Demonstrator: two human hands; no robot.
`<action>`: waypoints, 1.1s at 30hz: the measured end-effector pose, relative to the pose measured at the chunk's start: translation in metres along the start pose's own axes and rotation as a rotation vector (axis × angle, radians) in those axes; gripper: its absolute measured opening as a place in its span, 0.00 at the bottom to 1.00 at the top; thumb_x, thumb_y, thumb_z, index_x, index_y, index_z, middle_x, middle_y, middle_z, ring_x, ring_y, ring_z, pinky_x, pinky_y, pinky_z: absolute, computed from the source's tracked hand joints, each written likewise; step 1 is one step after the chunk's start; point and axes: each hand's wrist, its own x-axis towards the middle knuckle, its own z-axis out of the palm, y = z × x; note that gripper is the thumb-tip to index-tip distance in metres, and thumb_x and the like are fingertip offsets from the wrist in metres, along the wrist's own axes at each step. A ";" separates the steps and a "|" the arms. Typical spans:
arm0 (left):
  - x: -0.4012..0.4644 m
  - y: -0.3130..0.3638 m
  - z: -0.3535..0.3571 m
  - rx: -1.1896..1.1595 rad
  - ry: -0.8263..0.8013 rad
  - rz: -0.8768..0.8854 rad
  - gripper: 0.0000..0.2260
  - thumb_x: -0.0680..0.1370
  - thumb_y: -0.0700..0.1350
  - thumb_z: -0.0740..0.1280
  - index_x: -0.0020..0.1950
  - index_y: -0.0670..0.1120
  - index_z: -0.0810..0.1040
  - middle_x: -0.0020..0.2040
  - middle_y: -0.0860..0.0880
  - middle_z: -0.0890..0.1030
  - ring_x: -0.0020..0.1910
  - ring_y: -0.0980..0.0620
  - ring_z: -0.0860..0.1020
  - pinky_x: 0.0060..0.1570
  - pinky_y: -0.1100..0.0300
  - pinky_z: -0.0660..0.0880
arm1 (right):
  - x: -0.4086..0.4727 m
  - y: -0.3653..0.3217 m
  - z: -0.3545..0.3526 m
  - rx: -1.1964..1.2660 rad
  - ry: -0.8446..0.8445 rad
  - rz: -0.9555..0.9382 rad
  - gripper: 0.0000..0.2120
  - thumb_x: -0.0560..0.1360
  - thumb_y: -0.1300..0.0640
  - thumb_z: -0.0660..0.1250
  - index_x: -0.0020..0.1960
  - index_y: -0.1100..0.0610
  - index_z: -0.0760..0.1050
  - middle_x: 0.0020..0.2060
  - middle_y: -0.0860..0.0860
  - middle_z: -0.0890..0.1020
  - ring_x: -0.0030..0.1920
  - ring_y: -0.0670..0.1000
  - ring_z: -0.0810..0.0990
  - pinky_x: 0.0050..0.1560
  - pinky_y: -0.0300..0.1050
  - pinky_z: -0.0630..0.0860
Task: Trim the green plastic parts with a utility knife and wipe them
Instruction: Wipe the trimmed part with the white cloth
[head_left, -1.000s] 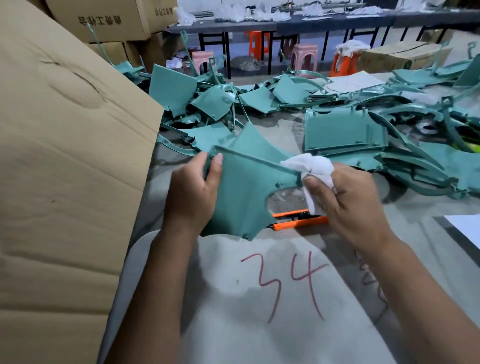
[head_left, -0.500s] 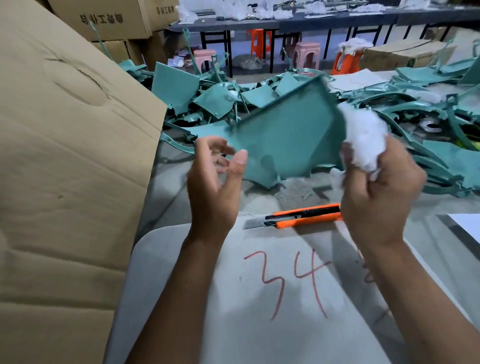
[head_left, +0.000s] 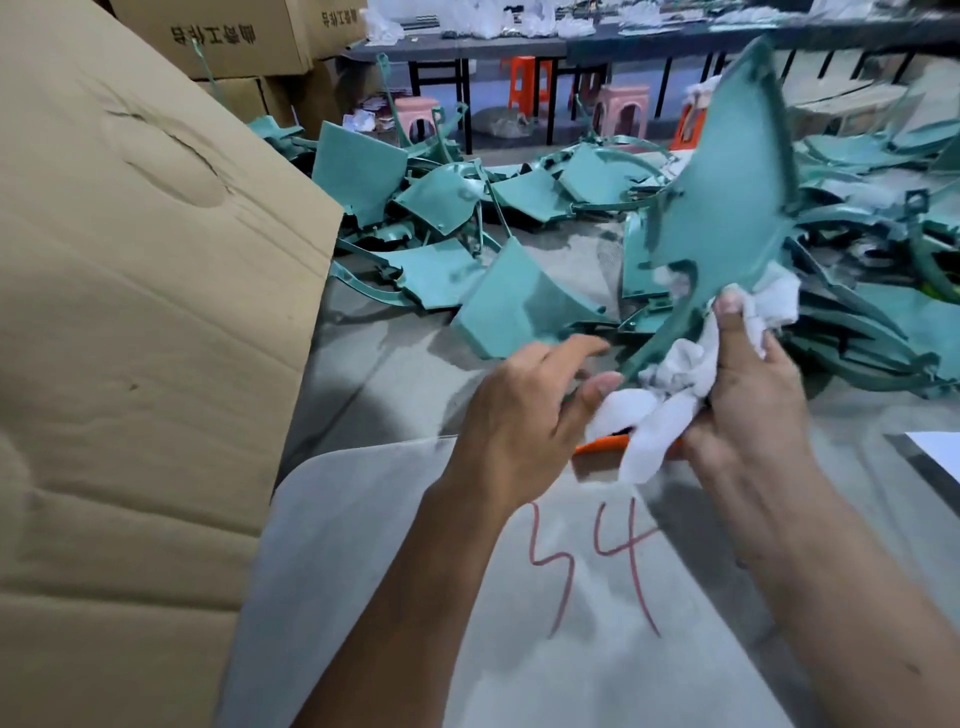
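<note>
So green part (head_left: 727, 208) is held upright above the table (head_left: 363, 364), pinched w/ white rag (head_left: 675, 384) by right hand (head_left: 748, 405); left hand (head_left: 524, 405) is kept open, fingertips at its lower tip. Curved, ribbed edge.

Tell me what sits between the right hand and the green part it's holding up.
In the head view, a white cloth is bunched between the right hand and the green part; the thumb presses through it.
</note>
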 end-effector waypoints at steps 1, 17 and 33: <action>0.000 -0.001 0.001 0.009 -0.022 -0.010 0.18 0.85 0.59 0.54 0.61 0.51 0.78 0.50 0.50 0.82 0.49 0.50 0.79 0.47 0.53 0.77 | -0.001 0.003 0.001 0.010 0.011 0.049 0.10 0.76 0.51 0.73 0.51 0.55 0.76 0.36 0.53 0.76 0.30 0.52 0.74 0.41 0.56 0.79; 0.000 -0.032 -0.037 -0.084 0.202 -0.020 0.21 0.81 0.51 0.60 0.30 0.49 0.57 0.26 0.47 0.59 0.26 0.49 0.61 0.28 0.50 0.60 | 0.026 -0.011 -0.020 -0.129 -0.017 0.078 0.08 0.80 0.58 0.71 0.44 0.58 0.76 0.29 0.53 0.75 0.27 0.51 0.73 0.31 0.44 0.74; 0.005 -0.011 -0.019 -0.231 0.557 -0.126 0.22 0.80 0.51 0.66 0.70 0.42 0.72 0.67 0.46 0.73 0.66 0.51 0.73 0.64 0.54 0.73 | 0.010 0.009 -0.010 -0.101 0.027 0.023 0.12 0.82 0.55 0.70 0.41 0.58 0.75 0.30 0.53 0.79 0.25 0.51 0.74 0.26 0.42 0.72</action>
